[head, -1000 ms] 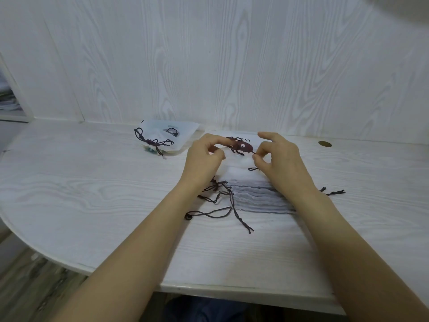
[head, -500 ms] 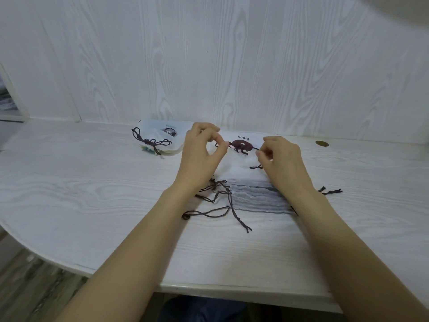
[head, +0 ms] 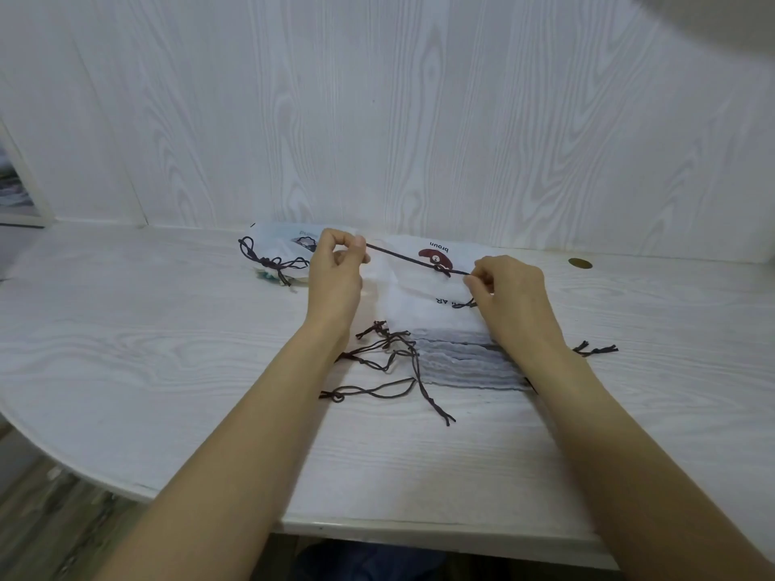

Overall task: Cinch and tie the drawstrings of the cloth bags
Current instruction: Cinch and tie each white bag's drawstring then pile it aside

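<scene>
Now my left hand [head: 335,278] is raised a little over the bench [head: 146,350], its grip pinched tight between thumb and forefinger on one end of a dark cord [head: 402,258]; my right hand [head: 509,301] has its grip closed the same way on the other end, low and close to the cloth; the cord runs taut in a straight slanting line between the two, higher at the left, with a small knot [head: 440,269] on it just beside my right fingertips [head: 472,282]; under the cord lies a stack of white cloth bags [head: 423,312], flat on the bench between my forearms, the top one printed with a brown figure and the word "broun" upside down from where I look; the near edge of the stack shows many grey layers; loose dark drawstrings [head: 386,362] spill from the stack's left side onto the bench in loops and tangles, one end trailing toward me; a short frayed string end [head: 595,350] pokes out just right of my right wrist; to the left, behind my left hand, sits one bag [head: 281,245] already gathered, its cord tied in a bow [head: 272,262] at the neck; a small brass-coloured disc [head: 580,263] sits in the bench top near the wall, well apart from the bags.
</scene>
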Demonstrator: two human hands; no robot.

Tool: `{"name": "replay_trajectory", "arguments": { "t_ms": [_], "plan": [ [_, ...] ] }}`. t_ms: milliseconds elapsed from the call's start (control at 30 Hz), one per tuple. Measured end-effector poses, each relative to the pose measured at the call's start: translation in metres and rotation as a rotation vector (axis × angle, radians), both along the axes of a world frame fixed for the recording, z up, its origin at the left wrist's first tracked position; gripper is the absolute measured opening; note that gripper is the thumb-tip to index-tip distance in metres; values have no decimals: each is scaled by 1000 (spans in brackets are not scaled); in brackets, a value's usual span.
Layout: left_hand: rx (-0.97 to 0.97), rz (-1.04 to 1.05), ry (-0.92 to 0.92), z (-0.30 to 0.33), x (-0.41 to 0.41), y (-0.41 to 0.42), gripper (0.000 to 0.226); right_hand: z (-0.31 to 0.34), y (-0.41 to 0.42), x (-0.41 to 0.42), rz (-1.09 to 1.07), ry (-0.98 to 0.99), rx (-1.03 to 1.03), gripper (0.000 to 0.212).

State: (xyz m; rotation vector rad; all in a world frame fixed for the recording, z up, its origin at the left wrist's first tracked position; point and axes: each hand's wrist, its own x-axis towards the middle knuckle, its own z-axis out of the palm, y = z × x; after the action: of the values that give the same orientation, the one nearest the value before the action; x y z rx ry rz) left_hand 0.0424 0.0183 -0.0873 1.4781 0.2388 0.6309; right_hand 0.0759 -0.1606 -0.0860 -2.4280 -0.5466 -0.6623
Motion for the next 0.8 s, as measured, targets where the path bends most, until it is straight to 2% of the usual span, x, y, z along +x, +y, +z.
{"name": "replay_trajectory", "arguments": {
  "t_ms": [300, 433, 567, 700, 733, 800],
  "plan": [
    [14, 113, 118, -14, 11, 12, 25, 0, -1, 2, -44, -3, 20, 19],
    [106, 231, 141, -17, 14, 17, 24, 1, -1, 2, -53, -21, 2, 16],
    [204, 314, 109, -18, 10, 21, 13, 2, -2, 3, -66, -13, -8, 16],
    [294, 256, 140, -18, 11, 26, 13, 3, -6, 7, -111, 81, 44, 19],
    [253, 191, 161, -18, 11, 25, 16, 2, -8, 8, -104, 107, 74, 19],
    [16, 21, 174, -14, 9, 22, 22, 1, -11, 10, -66, 138, 169, 17]
  ]
}}
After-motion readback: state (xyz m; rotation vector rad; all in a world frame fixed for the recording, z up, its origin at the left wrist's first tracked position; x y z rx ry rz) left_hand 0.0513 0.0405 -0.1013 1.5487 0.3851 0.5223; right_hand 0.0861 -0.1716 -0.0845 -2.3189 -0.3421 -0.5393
